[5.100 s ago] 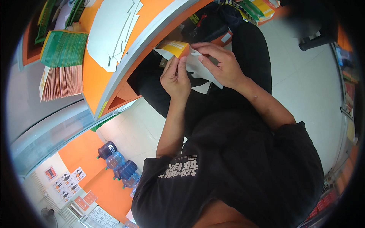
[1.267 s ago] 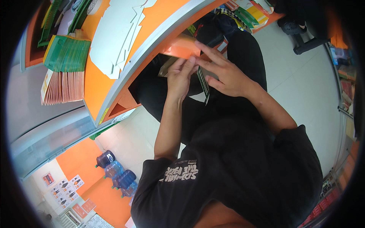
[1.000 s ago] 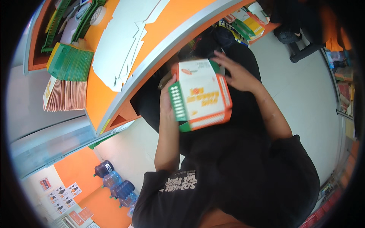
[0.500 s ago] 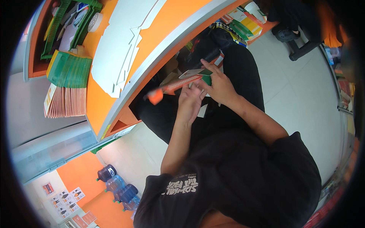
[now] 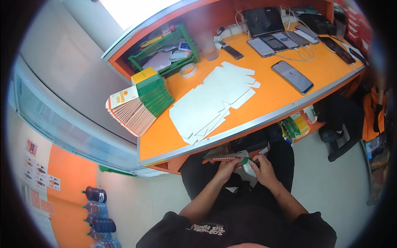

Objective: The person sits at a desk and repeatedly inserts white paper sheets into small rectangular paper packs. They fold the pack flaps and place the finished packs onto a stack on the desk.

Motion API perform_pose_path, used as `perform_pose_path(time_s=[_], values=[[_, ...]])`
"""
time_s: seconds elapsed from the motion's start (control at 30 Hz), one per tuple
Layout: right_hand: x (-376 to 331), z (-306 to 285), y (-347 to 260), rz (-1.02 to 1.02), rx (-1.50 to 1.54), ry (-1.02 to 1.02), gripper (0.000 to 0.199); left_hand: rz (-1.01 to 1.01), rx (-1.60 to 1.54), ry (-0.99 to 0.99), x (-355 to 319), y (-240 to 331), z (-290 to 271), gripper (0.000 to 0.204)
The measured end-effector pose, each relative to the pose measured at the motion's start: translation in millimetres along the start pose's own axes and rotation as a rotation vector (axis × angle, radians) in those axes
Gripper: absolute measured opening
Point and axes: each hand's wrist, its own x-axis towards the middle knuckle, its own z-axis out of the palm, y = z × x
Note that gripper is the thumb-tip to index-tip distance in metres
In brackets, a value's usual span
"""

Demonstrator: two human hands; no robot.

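Head view only.

Folded carton [image 5: 226, 157]: thin flattened cardboard piece, orange-red top face, white panel along one side, green tab at the end nearest the right hand. Seen nearly edge-on, so the print is too small to tell. Long axis runs roughly left-right across the person's lap, green end toward the right hand, other end sticking out past the left hand's fingertips. Lies close to level, slightly tipped up at the far-left end. It sits low, under the front lip of the orange surface [image 5: 264, 99], above the dark trousers.

Left hand [image 5: 228, 167]: forearm comes up from the lower edge, bare, elbow bent; fingers curled up under the carton, thumb on top, gripping it near the middle.

Right hand [image 5: 263, 170]: forearm angles in from lower right; fingers bent, pinching the green end of the carton. A small white flap shows between the two hands, touching both; can't tell if it's part of the carton.

Beyond the hands, up on the surface: spread of flat white carton blanks [image 5: 213, 101], straight ahead of the left hand. Farther left of that hand, a fanned stack of folded cartons [image 5: 138, 105] with green and orange edges. Roll of tape [image 5: 189, 70] behind the blanks. A phone [image 5: 292, 77] lies ahead of the right hand, well apart, more phones behind it. Green tray [image 5: 163, 51] at the back.
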Motion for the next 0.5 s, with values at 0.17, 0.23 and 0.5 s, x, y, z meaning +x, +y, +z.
perform_pose_path(time_s=[0.17,0.23,0.5], values=[[16.0,-13.2,-3.6,0.279,0.304,-0.071,0.02,0.254,0.275,0.067,-14.6,5.5,9.6,0.023],[17.3,-6.0,-7.7,0.314,0.358,-0.068,0.019,0.473,0.34,0.161,-11.2,-5.6,14.9,0.022],[15.4,-6.7,-12.6,0.089,0.277,-0.012,0.02,0.627,0.346,0.243,-13.4,-42.3,21.2,0.02]])
